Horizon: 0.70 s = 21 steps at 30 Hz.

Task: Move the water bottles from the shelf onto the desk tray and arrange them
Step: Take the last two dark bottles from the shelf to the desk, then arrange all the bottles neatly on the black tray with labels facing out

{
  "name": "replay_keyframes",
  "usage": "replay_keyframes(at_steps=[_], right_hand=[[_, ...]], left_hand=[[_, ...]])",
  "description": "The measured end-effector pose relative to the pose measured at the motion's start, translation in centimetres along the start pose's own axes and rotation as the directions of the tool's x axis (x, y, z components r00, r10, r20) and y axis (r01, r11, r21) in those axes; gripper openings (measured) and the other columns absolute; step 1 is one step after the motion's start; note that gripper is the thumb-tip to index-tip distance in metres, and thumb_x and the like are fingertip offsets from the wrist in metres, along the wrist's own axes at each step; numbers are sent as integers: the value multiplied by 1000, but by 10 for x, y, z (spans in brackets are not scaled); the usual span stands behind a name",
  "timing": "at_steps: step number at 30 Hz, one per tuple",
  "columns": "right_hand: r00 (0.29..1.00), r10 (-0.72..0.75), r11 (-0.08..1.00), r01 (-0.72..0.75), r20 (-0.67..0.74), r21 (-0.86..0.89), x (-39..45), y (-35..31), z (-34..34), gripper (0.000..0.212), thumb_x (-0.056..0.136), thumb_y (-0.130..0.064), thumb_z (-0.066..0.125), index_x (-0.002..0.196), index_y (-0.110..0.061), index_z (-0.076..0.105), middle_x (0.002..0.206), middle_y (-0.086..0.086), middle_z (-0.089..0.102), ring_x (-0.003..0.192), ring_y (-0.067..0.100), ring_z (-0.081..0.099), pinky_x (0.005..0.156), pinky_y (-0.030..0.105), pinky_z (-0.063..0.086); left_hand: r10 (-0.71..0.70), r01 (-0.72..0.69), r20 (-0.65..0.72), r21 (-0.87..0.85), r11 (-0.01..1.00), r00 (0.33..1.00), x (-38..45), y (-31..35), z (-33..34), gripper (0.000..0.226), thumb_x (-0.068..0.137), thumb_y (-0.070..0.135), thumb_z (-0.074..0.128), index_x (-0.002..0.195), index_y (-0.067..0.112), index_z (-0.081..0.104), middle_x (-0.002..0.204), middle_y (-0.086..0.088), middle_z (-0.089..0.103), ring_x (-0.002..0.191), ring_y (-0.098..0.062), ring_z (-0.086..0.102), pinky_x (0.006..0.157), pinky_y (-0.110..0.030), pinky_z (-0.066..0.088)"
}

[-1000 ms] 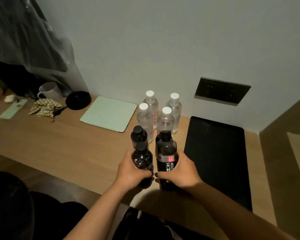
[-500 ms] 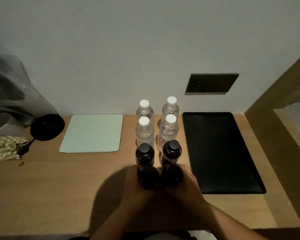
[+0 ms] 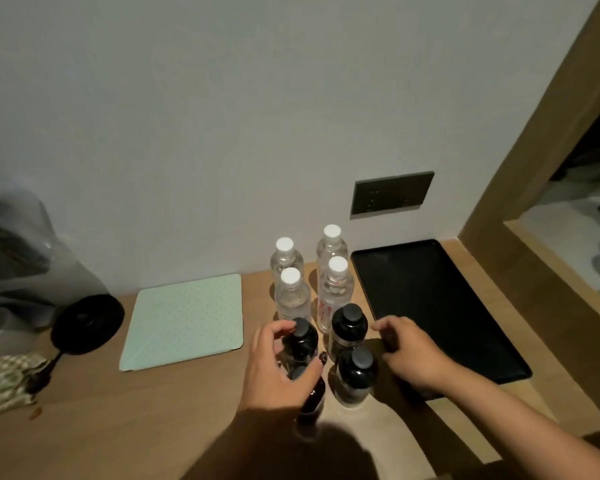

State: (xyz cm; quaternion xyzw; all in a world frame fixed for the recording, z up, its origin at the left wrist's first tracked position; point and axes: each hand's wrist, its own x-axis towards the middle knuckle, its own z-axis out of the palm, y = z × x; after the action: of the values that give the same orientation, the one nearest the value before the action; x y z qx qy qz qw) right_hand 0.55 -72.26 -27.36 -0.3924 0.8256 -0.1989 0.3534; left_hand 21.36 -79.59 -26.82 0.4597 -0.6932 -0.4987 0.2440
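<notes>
Bottles (image 3: pixel 355 374) now stand on the worktop; both hands have let go (tray (image 3: pixel 430 306) still bare).

Bottles on desk, tray bare
4 clear bottles (image 3: pixel 335 285) w/ white caps, 4 dark bottles (image 3: pixel 350 327) upright, grouped just left of black tray (image 3: pixel 458 306).

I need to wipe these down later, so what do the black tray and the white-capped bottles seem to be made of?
The black tray looks like matte plastic or coated metal: a flat dark surface with a thin raised rim and only faint sheen; the dim light leaves it open. The white-capped bottles look like clear, thin plastic: see-through ribbed walls and opaque white screw caps.
</notes>
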Motion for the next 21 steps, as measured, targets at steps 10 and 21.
replay_keyframes(at_steps=[10, 21], right_hand=[[917, -364, 931, 352, -163, -98, 49, -102, -97, 34, 86, -17, 62, 119, -20, 56, 122, 2, 57, 107, 18, 56, 91, 33, 49], [874, -447, 739, 481, 191, -471, 124, -111, -84, 50, 85, 2, 56, 130, -22, 51, 130, 10, 51, 119, 28, 51, 98, 36, 43]], left_hand=[[176, -143, -244, 147, 979, 954, 110, 76, 1, 48, 82, 16, 65, 123, 21, 41, 123, 4, 41, 119, -14, 43, 97, -26, 37], [-39, 23, 2, 789, 614, 999, 174, 74, 31, 43, 92, 18, 44, 134, 13, 43, 136, -8, 40, 125, -31, 32, 94, -39, 43]])
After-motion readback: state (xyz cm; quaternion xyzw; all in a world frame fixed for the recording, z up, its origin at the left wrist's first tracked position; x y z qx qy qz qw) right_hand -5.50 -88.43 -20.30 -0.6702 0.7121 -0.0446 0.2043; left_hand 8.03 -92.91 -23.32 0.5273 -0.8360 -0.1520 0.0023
